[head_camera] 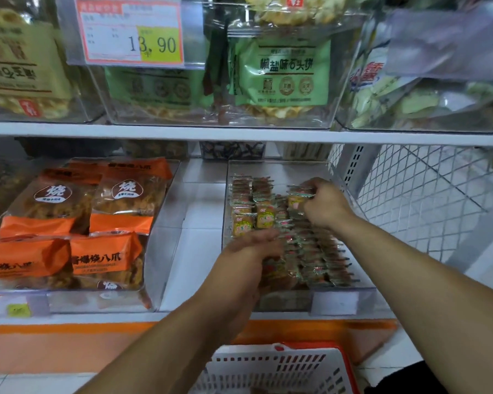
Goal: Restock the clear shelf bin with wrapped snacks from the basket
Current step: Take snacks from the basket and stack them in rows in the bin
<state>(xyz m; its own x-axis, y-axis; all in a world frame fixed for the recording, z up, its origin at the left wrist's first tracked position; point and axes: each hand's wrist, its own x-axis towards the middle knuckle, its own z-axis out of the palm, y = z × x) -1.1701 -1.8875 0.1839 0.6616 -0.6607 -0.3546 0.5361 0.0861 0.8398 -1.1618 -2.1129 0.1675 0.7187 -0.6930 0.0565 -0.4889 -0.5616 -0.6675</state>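
1. Bin point(362, 290): the clear bin sits on the lower shelf point(199, 315), straight ahead of you, with its open top facing up so that both hands can reach in from above.
2. Snacks point(310, 251): small wrapped packs stand on edge in close rows inside the bin. Packing them upright likely fits more in and keeps the labels readable from the front.
3. Right hand point(323, 204): you reach deep toward the back right of the bin, fingers pinched together on a few packs at the far end of a row, apparently to seat them against the rest.
4. Left hand point(248, 251): you press it, curled, against the near left packs. It seems to brace the row so it does not topple; whether it grips a pack cannot be told.
5. Basket point(271, 368): the white, red-rimmed basket waits below the shelf edge, close under your arms, so refills need only a short reach. Its contents are mostly out of view.
6. Orange bags point(97, 211): a neighbouring bin holds these, well apart from your work.
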